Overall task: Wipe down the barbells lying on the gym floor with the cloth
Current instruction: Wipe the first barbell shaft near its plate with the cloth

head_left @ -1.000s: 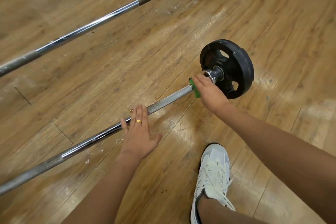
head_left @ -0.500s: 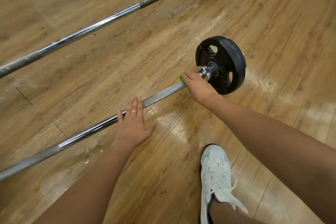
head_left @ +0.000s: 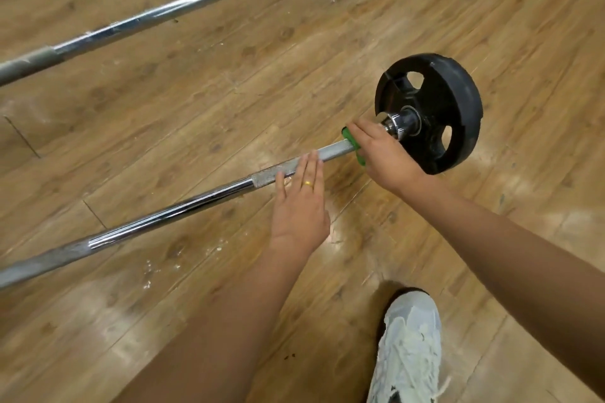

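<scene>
Cloth [head_left: 349, 138] seemingly bunched under right hand [head_left: 383, 157].

Legible text, labels, brands, numbers and signs: none. The black weight plate [head_left: 458, 91] at the right end of the near barbell [head_left: 170, 209] has a face too dark and blurred to tell any marking. The white shoe [head_left: 409, 353], near right, is too blurred for any brand mark to be read.
</scene>
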The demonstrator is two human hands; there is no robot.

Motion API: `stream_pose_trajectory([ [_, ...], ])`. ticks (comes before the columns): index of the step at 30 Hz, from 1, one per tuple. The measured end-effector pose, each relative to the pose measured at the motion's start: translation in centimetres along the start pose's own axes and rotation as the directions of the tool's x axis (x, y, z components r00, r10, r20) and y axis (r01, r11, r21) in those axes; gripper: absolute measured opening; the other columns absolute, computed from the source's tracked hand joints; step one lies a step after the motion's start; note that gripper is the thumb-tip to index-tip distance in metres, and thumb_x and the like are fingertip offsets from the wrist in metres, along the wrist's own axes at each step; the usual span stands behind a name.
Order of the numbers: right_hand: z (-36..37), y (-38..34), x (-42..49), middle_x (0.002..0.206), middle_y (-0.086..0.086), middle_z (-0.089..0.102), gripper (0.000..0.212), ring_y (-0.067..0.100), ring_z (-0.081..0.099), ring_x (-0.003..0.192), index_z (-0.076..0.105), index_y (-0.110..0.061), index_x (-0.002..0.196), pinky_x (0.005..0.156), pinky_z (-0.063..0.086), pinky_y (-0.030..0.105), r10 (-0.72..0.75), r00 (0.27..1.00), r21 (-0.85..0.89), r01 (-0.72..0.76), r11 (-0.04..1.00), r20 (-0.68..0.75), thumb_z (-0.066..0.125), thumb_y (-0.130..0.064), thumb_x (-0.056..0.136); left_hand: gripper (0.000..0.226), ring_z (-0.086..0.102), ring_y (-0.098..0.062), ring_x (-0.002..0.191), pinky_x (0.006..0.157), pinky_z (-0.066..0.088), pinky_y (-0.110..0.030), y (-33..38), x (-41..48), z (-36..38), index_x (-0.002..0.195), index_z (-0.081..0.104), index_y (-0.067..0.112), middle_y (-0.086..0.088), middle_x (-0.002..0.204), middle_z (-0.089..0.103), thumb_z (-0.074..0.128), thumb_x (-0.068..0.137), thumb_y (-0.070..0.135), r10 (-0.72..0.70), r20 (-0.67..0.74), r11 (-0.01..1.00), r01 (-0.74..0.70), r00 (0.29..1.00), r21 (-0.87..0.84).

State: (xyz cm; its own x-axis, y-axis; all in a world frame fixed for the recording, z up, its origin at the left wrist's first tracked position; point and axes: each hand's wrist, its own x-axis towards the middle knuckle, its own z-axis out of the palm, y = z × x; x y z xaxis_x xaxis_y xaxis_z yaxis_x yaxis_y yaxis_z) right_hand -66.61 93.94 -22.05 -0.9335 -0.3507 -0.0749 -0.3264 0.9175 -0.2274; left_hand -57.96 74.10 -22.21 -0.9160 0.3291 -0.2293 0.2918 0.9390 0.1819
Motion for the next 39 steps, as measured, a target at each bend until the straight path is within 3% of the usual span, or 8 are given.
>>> stream_pose_trajectory([
  [6,-1.6,-0.5,1.3,0.145,0.016,0.045,0.069,0.035,0.042,0.128,0.042,-0.001,0.146,0.114,0.030,0.039,0.015,0.998,0.066,-0.019,0.998,0.055,0.061,0.013,0.080,0.088,-0.024,-0.015,0.151,0.123,-0.004,-0.052,-1.5,2.1,-3.6,0.157,-0.018,0.012,0.001,0.162,-0.031,0.044,0.097,0.029,0.020,0.242,0.990,0.015,0.970,-0.144],
  [12,-2.5,-0.7,3.5,0.147,0.015,0.044,0.072,0.034,0.039,0.132,0.043,-0.003,0.146,0.117,0.033,0.041,0.017,0.994,0.134,-0.031,0.990,0.104,0.058,0.017,0.078,0.087,-0.012,-0.013,0.153,0.120,-0.006,-0.056,-0.8,5.7,-6.1,0.160,-0.008,0.016,0.003,0.167,-0.016,0.047,0.098,0.042,-0.144,0.329,0.948,0.225,0.933,-0.225],
  [16,-2.9,-0.3,5.0,0.154,0.013,0.036,0.078,0.032,0.029,0.145,0.035,-0.005,0.151,0.122,0.009,0.032,-0.079,0.993,0.121,0.069,0.990,0.082,0.059,0.013,0.079,0.057,0.035,-0.023,0.145,0.120,0.017,-0.051,-1.2,8.3,-5.3,0.152,0.038,0.016,-0.004,0.161,0.035,0.040,0.102,0.043,-0.282,0.064,0.925,0.289,0.957,-0.247],
  [19,-2.5,0.4,6.5,0.150,0.016,0.041,0.077,0.032,0.032,0.142,0.039,-0.001,0.148,0.122,0.007,0.032,-0.184,0.983,0.081,0.181,0.980,0.028,0.062,0.008,0.076,0.045,0.064,-0.036,0.101,0.108,0.031,-0.047,-0.6,10.7,-3.2,0.111,0.069,0.017,-0.006,0.109,0.072,0.034,0.100,0.041,-0.503,-0.271,0.832,0.374,0.821,-0.410],
  [22,-1.7,0.8,7.9,0.153,0.013,0.037,0.077,0.030,0.032,0.141,0.031,-0.005,0.153,0.121,0.012,0.030,-0.192,0.981,0.038,0.191,0.981,0.010,0.061,0.004,0.082,0.043,0.056,-0.026,0.124,0.115,0.021,-0.047,-0.3,12.3,-0.4,0.119,0.070,0.016,-0.002,0.121,0.069,0.041,0.099,0.041,-0.517,-0.448,0.848,0.368,0.729,-0.381],
  [26,-1.3,1.6,7.5,0.153,0.011,0.036,0.073,0.031,0.035,0.139,0.032,-0.007,0.152,0.117,0.027,0.036,-0.094,0.994,0.060,0.097,0.993,-0.049,0.056,0.009,0.085,0.055,0.035,-0.025,0.146,0.120,0.008,-0.049,-1.3,12.6,0.4,0.141,0.054,0.011,-0.004,0.149,0.051,0.036,0.100,0.043,-0.434,-0.420,0.893,0.320,0.797,-0.317],
  [35,-0.5,0.0,8.5,0.148,0.015,0.044,0.074,0.031,0.039,0.139,0.038,-0.002,0.149,0.123,0.021,0.039,-0.172,0.981,-0.010,0.172,0.985,-0.090,0.059,0.012,0.079,0.058,0.027,-0.023,0.149,0.121,0.011,-0.055,-1.7,12.9,0.3,0.149,0.044,0.011,-0.003,0.155,0.044,0.035,0.099,0.039,-0.382,-0.401,0.919,0.297,0.833,-0.259],
  [39,-0.1,0.1,7.9,0.149,0.015,0.042,0.072,0.032,0.036,0.140,0.036,-0.003,0.150,0.121,0.025,0.040,-0.016,0.984,0.041,0.024,0.999,-0.175,0.058,0.010,0.083,0.058,0.021,-0.021,0.152,0.121,0.004,-0.052,-1.9,13.1,0.7,0.151,0.041,0.011,-0.002,0.157,0.040,0.038,0.099,0.038,-0.382,-0.436,0.919,0.282,0.815,-0.276],
])
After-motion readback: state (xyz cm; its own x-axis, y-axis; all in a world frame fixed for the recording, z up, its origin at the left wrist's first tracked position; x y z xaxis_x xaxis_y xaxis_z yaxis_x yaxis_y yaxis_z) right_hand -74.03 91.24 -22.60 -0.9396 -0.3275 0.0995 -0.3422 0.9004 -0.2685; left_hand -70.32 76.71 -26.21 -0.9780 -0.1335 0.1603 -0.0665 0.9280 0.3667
